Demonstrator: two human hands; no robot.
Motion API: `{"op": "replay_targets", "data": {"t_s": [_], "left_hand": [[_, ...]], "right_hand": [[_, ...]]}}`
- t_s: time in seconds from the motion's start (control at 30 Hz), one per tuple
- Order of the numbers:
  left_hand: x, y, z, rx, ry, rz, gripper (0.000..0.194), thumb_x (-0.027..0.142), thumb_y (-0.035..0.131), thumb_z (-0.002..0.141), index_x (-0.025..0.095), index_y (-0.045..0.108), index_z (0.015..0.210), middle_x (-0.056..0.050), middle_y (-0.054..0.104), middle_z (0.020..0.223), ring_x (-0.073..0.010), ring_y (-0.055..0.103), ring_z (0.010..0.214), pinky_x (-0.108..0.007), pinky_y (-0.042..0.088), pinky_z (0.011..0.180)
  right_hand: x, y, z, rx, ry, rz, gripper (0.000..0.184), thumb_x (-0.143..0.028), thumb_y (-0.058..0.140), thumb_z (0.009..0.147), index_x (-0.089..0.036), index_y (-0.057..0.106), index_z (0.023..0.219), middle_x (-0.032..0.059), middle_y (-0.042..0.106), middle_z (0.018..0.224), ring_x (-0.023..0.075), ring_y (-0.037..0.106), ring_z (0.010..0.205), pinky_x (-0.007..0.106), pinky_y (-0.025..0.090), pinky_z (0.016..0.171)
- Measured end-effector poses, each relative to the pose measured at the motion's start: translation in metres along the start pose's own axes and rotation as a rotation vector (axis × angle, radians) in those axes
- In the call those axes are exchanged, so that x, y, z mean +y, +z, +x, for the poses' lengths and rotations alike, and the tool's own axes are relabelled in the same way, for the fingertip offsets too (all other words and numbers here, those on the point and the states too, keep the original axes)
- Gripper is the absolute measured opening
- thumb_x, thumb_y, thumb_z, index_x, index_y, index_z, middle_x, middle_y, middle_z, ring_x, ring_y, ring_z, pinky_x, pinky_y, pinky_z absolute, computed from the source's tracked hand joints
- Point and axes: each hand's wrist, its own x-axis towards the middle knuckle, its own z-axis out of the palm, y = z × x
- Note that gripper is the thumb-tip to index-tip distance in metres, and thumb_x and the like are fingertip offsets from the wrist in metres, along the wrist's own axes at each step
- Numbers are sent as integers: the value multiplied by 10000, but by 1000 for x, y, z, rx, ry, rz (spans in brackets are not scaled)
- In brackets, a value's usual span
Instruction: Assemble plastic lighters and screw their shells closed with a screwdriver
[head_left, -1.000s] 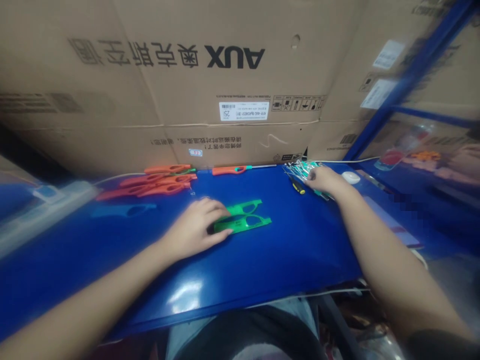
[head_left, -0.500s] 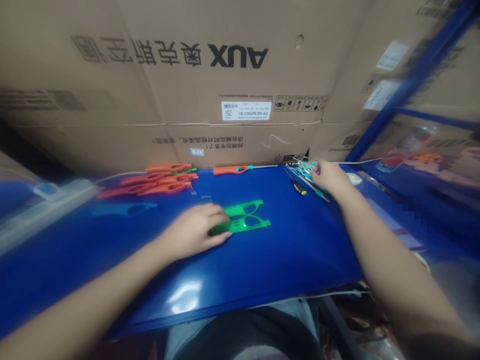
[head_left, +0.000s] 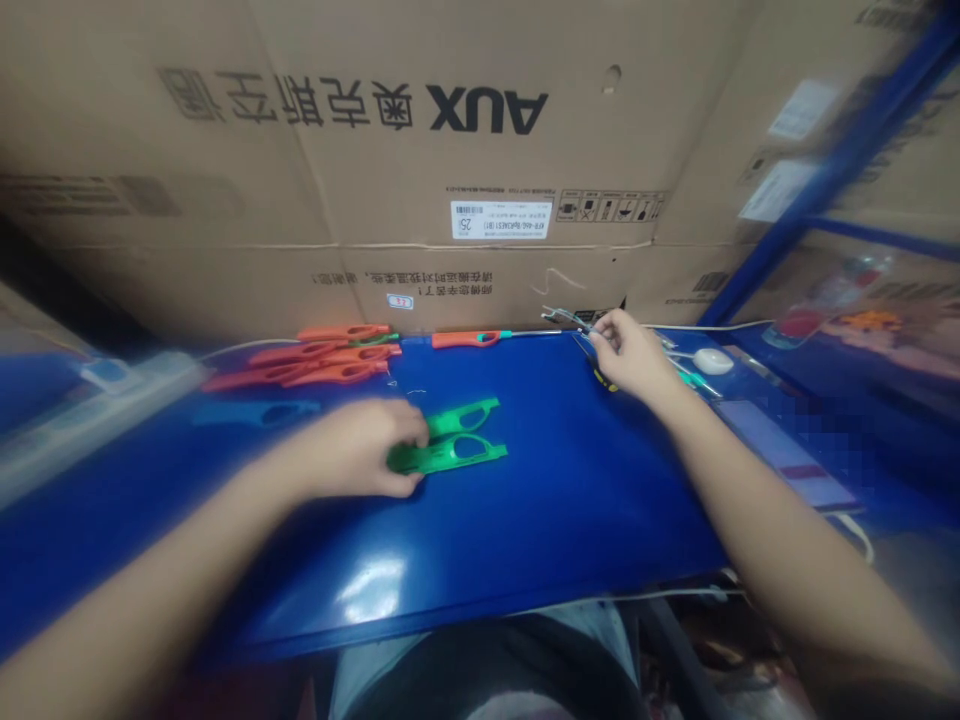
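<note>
My left hand (head_left: 375, 448) is closed around the rear ends of two green plastic lighter shell halves (head_left: 463, 452), which lie side by side on the blue table (head_left: 555, 510). Their looped ends point right. My right hand (head_left: 628, 350) pinches a thin wired part (head_left: 564, 315) at the back of the table; pale wires stick out to the left, and the rest is hidden by the fingers. Just under that hand lies a screwdriver (head_left: 604, 381) with a yellow and black handle. Thin rods with teal ends (head_left: 697, 380) show behind the right wrist.
Orange lighter shells (head_left: 330, 365) are piled at the back left, near a blue shell (head_left: 255, 412). An orange lighter (head_left: 466, 339) with a long metal tube lies along the cardboard wall (head_left: 360, 180). A white power strip (head_left: 105, 415), a white spoon-like piece (head_left: 712, 361) and a phone-like slab (head_left: 787, 455) flank the work area.
My right hand has lifted a wired part from the pile of rods and moved slightly left. My left hand has drawn the green shells a little to the left.
</note>
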Motion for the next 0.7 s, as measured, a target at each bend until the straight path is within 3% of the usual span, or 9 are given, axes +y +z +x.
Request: {"op": "replay_targets", "data": {"t_s": [0.2, 0.33, 0.57, 0.7], "left_hand": [[0, 0, -1, 16, -25, 6, 267, 393, 739, 730, 229, 682, 933, -5, 667, 871, -197, 613, 761, -285, 410, 635], [5, 7, 4, 93, 27, 30, 388, 500, 732, 753, 222, 653, 1011, -20, 672, 941, -232, 623, 860, -353, 458, 815], [13, 25, 10, 192, 43, 30, 574, 565, 704, 794, 217, 583, 1234, -104, 580, 1362, -319, 523, 1252, -446, 431, 1025], [12, 31, 11, 184, 20, 34, 667, 607, 670, 820, 213, 531, 1340, -124, 527, 1462, -337, 489, 1325, -475, 413, 1073]], "right_hand": [[-13, 20, -12, -128, -164, 104, 93, -300, 546, 865, -214, 511, 874, 41, 623, 759, 192, 562, 675, 302, 404, 649], [-22, 22, -20, -179, -220, 93, 126, -332, 554, 886, -216, 508, 869, 33, 624, 766, 187, 563, 686, 298, 388, 641], [-31, 15, -25, -247, -298, 37, 158, -363, 564, 903, -215, 525, 865, 27, 647, 798, 164, 553, 678, 288, 365, 620], [-31, 14, -27, -295, -370, 3, 150, -360, 566, 911, -213, 555, 884, 30, 671, 829, 169, 579, 711, 290, 374, 630]]}}
